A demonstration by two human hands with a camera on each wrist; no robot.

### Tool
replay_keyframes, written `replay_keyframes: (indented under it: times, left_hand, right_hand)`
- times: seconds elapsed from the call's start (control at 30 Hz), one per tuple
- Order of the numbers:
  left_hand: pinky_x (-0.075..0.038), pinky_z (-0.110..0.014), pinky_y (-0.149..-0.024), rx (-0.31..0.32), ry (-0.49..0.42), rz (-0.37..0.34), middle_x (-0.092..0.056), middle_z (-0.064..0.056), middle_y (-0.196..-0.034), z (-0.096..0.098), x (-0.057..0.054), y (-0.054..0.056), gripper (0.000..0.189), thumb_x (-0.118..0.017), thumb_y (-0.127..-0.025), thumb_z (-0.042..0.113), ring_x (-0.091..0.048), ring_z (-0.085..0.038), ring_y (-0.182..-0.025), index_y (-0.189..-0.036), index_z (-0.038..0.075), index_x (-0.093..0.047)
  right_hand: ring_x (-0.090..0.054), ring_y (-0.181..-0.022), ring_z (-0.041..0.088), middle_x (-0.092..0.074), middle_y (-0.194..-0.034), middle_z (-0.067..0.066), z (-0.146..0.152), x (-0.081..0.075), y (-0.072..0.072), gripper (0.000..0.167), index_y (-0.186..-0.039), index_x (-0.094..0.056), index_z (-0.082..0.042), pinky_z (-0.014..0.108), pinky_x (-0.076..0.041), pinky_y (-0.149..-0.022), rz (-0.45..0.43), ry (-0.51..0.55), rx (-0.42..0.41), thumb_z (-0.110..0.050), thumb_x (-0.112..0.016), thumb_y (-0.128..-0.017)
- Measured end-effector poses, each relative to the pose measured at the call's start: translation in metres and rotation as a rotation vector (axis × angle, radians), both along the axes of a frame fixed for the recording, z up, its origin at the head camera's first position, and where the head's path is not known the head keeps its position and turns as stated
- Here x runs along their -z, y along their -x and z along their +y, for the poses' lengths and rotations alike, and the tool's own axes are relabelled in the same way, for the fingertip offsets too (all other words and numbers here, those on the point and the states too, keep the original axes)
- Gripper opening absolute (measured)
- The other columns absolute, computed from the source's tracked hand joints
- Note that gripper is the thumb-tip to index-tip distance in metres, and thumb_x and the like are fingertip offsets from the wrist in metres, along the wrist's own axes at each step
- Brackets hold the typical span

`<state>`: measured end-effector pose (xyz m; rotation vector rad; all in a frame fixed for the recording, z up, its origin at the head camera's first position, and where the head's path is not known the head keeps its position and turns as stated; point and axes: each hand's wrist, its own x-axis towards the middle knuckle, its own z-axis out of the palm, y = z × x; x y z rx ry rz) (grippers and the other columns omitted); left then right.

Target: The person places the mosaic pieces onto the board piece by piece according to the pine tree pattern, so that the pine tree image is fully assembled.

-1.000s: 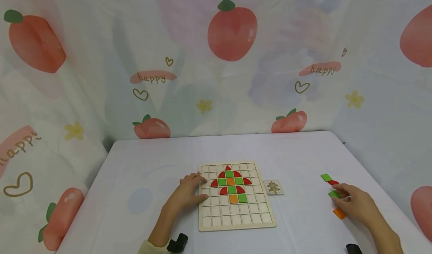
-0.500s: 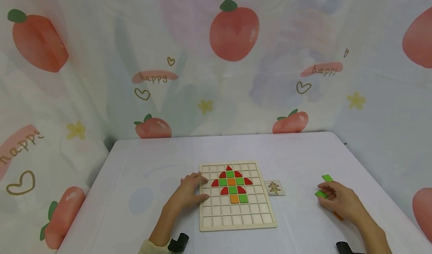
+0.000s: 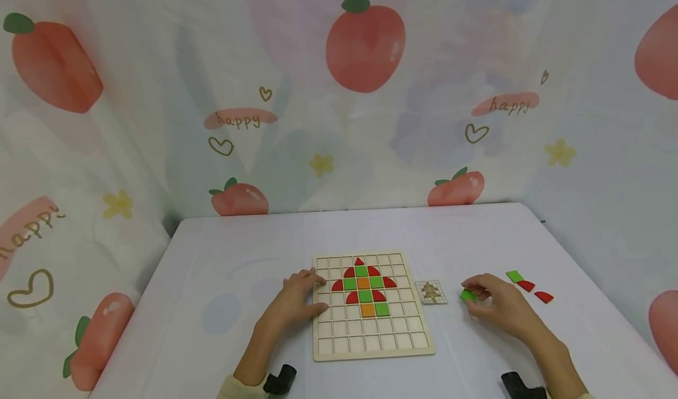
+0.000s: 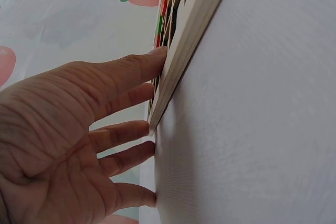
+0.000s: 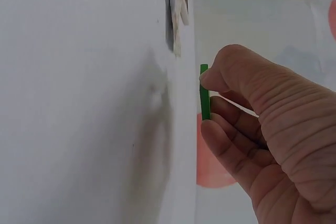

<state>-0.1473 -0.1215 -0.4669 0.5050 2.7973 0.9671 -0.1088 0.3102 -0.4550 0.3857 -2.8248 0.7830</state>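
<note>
My left hand (image 3: 293,300) rests at the left edge of a wooden grid board (image 3: 371,355), thumb and fingertips on its rim with fingers extended. In the left wrist view the thumb (image 4: 134,69) lies on the board's frame. Red, green and orange tiles on the board form a tree-like pattern, with a red triangle (image 3: 359,262) at its top. Right of the board, my right hand (image 3: 498,305) pinches a green square tile (image 3: 468,295) between thumb and fingers. The right wrist view shows this tile (image 5: 205,95) edge-on, held above the tabletop.
A small pattern card (image 3: 431,292) with a printed tree lies just right of the board. Beyond the right hand lie a green square (image 3: 514,276) and two red rounded tiles, one (image 3: 526,285) beside it and another (image 3: 544,297) farther right. Printed cloth hangs behind the white table (image 3: 254,240).
My right hand has picked up the green tile and carried it left towards the board. Two red tiles now show uncovered; the orange loose tile is out of sight. The left hand stays put.
</note>
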Motion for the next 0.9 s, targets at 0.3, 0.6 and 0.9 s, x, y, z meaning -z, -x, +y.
replay_keyframes:
  times: [0.3,0.6,0.9]
  left_hand:
    - [-0.022,-0.076,-0.112,-0.002,0.012,0.001,-0.049,-0.023,-0.151,0.0,0.0,0.001,0.045,-0.084,-0.086,0.021,-0.042,-0.046,-0.141,-0.125,0.01,-0.066]
    - [-0.022,-0.076,-0.112,0.002,-0.005,0.006,-0.049,-0.023,-0.15,0.001,0.0,-0.001,0.045,-0.084,-0.086,0.02,-0.042,-0.047,-0.141,-0.125,0.009,-0.066]
    - [-0.022,-0.074,-0.114,-0.014,-0.007,0.007,-0.05,-0.022,-0.15,0.001,0.001,-0.001,0.046,-0.084,-0.085,0.02,-0.042,-0.045,-0.141,-0.125,0.009,-0.067]
  right_hand:
    - [-0.056,-0.082,0.008,-0.065,-0.095,-0.008,-0.034,-0.002,0.004,0.036,-0.104,-0.071,-0.008,0.027,-0.054,-0.072,0.08,0.002,-0.13,0.004,-0.083,-0.072]
    - [-0.056,-0.083,0.008,-0.063,-0.096,-0.011,-0.059,0.001,0.007,0.037,-0.107,-0.07,-0.009,0.025,-0.053,-0.07,0.044,0.033,-0.238,0.002,-0.085,-0.075]
    - [-0.057,-0.085,0.009,-0.064,-0.098,-0.008,-0.074,-0.001,0.009,0.031,-0.107,-0.069,-0.009,0.027,-0.054,-0.073,0.0,0.048,-0.312,0.0,-0.082,-0.08]
